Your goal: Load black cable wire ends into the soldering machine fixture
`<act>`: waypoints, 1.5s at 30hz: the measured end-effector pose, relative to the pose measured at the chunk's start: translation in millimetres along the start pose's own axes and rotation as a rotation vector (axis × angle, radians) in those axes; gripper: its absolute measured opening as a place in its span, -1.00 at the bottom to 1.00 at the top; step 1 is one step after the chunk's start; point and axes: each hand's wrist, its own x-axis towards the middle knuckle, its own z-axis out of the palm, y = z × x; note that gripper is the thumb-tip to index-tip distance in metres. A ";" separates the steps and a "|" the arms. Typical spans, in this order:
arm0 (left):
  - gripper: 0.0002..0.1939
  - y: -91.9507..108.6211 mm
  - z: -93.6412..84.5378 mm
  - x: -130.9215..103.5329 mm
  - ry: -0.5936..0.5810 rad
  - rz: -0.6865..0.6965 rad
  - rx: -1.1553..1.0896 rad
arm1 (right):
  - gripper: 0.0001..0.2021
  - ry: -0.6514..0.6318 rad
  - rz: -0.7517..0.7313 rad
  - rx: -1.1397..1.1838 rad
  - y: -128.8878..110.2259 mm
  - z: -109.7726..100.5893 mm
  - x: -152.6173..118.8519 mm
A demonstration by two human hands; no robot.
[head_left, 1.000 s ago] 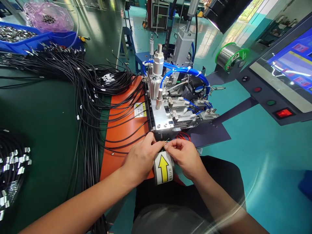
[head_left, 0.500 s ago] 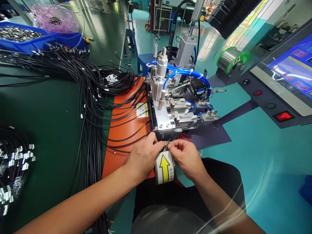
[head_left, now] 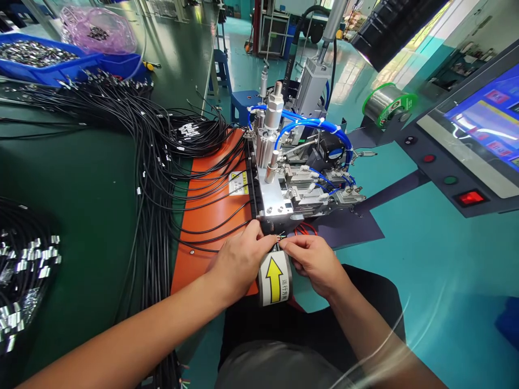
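Observation:
My left hand is closed at the front end of the machine, pinching the end of a black cable whose length is mostly hidden under the hand. Thin coloured wires stick out at its fingertips. From the right, my right hand meets them with thumb and forefinger pinched on the wires. Just below the fingertips is a round part bearing a white label with a yellow arrow. The metal machine with blue air tubes stands right beyond both hands.
Several black cables run over an orange sloped plate into the machine's side. Bundled cables and a blue bin of small metal parts lie on the green table. To the right are a solder spool and a control panel.
My right hand's fingers have shifted slightly at the wires, with the curled fingers now lower beneath the forefinger. The left hand keeps its place. The view has moved slightly.

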 end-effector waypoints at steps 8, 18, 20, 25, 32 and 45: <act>-0.70 -1.9 0.9 -1.9 0.011 0.059 0.072 | -0.69 -0.032 0.019 0.019 -9.0 0.0 1.6; -0.70 -3.3 3.6 -1.4 0.005 0.069 0.086 | -0.77 0.040 -0.036 0.038 -4.6 7.4 -0.3; -0.69 -3.1 3.9 -1.3 0.002 0.068 0.084 | -0.76 0.061 -0.080 0.012 -3.8 8.2 -0.7; -0.69 -2.9 3.4 -1.5 0.007 0.071 0.065 | -0.75 0.096 -0.129 -0.055 -3.8 8.6 -1.4; -0.70 -3.9 2.6 -1.3 0.010 0.066 0.059 | -0.73 0.156 -0.180 -0.165 -1.6 8.1 -1.3; -0.69 -5.1 4.3 -1.8 0.000 0.066 0.047 | -0.76 0.260 -0.266 -0.311 7.8 6.4 0.2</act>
